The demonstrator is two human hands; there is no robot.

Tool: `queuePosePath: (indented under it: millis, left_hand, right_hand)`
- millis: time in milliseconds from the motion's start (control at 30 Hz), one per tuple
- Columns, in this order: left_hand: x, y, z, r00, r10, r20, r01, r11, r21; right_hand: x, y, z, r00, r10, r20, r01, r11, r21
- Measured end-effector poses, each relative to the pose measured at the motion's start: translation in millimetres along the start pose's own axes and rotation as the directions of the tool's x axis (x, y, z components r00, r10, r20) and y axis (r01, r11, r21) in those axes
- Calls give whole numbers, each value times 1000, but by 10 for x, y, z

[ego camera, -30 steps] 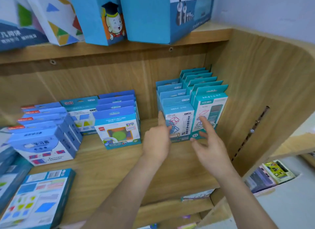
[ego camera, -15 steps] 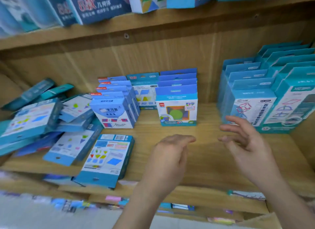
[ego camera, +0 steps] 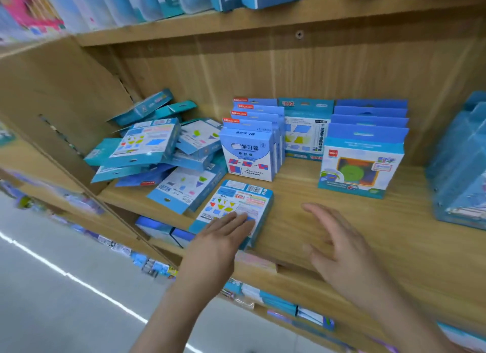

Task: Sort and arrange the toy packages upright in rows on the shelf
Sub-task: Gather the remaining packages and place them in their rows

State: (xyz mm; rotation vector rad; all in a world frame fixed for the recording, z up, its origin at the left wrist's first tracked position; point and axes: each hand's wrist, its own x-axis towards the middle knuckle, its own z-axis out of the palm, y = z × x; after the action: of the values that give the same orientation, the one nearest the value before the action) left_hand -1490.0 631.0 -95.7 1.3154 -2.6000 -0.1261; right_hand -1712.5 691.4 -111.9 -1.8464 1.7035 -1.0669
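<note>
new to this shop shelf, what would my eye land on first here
First, the jumbled heap of blue packages at the left end of the shelf, lying flat and tilted over one another. Next to it, in the middle, tidy upright rows stand front to back. At the front edge a flat package lies barcode side up with the left hand resting on it, the right hand open beside it.

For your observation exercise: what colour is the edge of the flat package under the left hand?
Blue, on the flat package, head view.
</note>
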Motion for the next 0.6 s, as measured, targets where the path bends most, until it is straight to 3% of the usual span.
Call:
queuePosePath:
  millis: [100, 167, 233, 300, 367, 400, 433, 500, 600]
  left_hand:
    - [38, 29, -285, 954, 188, -233, -189, 982, 18]
    - [97, 131, -483, 913, 219, -344, -267, 959, -98]
    - [183, 249, -620, 912, 18, -410, -193, 901, -389]
    - [268, 280, -652, 879, -235, -414, -50, 820, -570]
    - [296, 267, -635, 854, -395, -338, 84, 747, -660]
    - [286, 280, -623, 860, -457, -227, 147, 648, -747]
    - [266, 321, -614, 873, -481, -81, 193, 495, -847]
    - [195, 446, -536, 895, -424, 136, 244, 213, -946]
    - [150, 600, -456, 901, -396, 176, 248, 138, -959]
  right_hand:
    - [130, -181, 73, 977, -133, 167, 170, 957, -234]
    - [260, -319, 104, 960, -241, 142, 271, 928, -256]
    - [326, -428, 78, 976, -215, 31, 217, 966, -139]
    - [338, -496, 0, 1000, -11, -27, 15, 988, 152]
    - [300, -523, -93, 974, 219, 58, -213, 798, 563]
    - [276, -518, -135, 952, 287, 110, -281, 668, 689]
    - [253, -509, -173, 932, 331, 146, -322, 575, 753]
    - [214, -504, -247, 907, 374, 192, -367, 485, 794]
    - [177, -474, -310, 890, 406, 208, -398, 467, 790]
